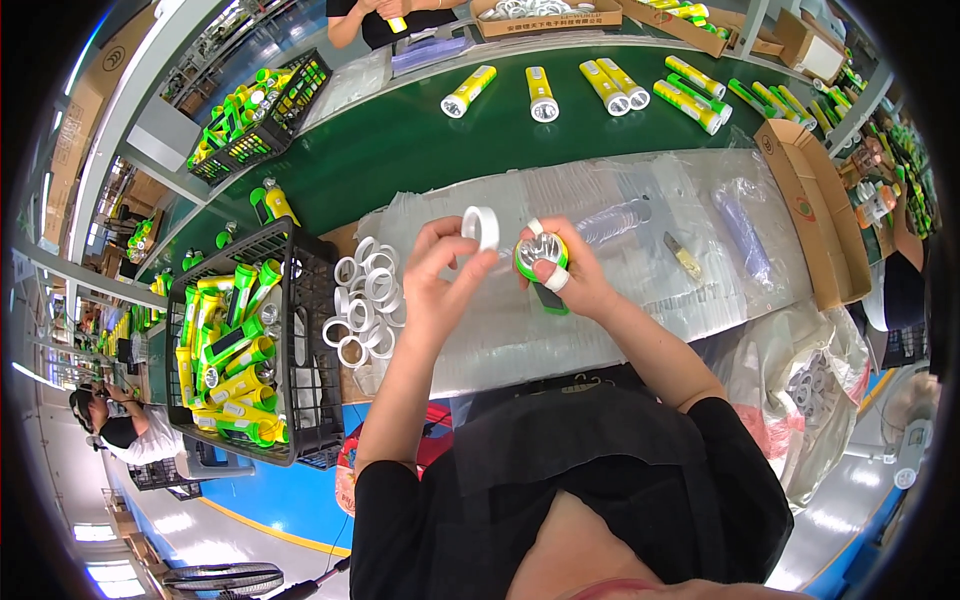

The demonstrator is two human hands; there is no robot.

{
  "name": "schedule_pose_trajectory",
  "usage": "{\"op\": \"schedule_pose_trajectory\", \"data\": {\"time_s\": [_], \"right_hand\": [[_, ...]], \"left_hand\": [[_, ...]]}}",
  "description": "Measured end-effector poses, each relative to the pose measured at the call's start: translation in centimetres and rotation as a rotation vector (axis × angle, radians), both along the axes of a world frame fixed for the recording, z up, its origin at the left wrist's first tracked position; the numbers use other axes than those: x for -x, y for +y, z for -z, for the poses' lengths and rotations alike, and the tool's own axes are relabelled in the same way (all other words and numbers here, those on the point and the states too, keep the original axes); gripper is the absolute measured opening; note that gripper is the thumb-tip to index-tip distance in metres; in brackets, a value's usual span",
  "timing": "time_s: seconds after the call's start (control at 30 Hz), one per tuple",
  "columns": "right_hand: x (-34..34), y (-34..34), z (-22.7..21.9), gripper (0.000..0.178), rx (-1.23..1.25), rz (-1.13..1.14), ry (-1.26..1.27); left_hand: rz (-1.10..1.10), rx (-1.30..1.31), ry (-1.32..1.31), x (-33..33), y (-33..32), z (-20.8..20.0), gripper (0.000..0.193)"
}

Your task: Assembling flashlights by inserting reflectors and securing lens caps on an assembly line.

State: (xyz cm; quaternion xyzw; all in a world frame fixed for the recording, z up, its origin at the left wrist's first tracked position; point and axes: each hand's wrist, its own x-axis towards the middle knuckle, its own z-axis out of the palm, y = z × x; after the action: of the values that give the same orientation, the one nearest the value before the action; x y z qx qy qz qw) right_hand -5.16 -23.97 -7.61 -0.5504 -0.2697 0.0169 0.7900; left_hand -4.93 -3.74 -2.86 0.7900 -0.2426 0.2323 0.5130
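Observation:
Between the fingers and thumb of my left hand [445, 270] is a white plastic ring [481, 229], held up to the left of the other hand. My right hand [580, 275] grips a green and yellow flashlight [541, 256], its clear lens end facing up. White tape wraps the right thumb and one finger. The ring and the flashlight are apart. A heap of similar white rings [365, 300] lies left of my left hand, beside a black crate [300, 350] full of green and yellow flashlights.
Finished-looking flashlights [543, 95] stand along the green conveyor [400, 150] ahead. A utility knife [682, 256] and a clear plastic roll [742, 232] lie on the worktop [620, 300]. At right are a cardboard box [815, 215] and a white sack [800, 400]. A person works across the belt.

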Motion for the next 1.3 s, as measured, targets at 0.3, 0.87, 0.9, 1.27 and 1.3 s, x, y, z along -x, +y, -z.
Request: {"op": "schedule_pose_trajectory", "data": {"time_s": [0.3, 0.87, 0.9, 1.27, 1.3], "right_hand": [[0.1, -0.3, -0.3, 0.059, 0.09, -0.013, -0.095], [-1.9, -7.0, -12.9, 0.049, 1.015, -0.057, -0.636], [-2.2, -6.9, -13.6, 0.051, 1.123, -0.164, -0.632], [-3.2, -5.5, -15.8, 0.026, 1.361, -0.341, -0.574], [-3.3, -5.5, -15.8, 0.025, 1.362, -0.338, -0.573]], "left_hand": [[0.05, -0.25, -0.166, 1.7, -2.1, -2.8, 0.032], [0.232, -0.281, -0.009, 1.8, -5.1, -3.4, 0.039], [0.232, -0.273, 0.047, 1.8, -5.4, -3.4, 0.039], [0.274, -0.136, 0.144, 1.1, -6.4, -1.6, 0.039], [0.271, -0.125, 0.149, 1.1, -6.3, -1.7, 0.039]]}}
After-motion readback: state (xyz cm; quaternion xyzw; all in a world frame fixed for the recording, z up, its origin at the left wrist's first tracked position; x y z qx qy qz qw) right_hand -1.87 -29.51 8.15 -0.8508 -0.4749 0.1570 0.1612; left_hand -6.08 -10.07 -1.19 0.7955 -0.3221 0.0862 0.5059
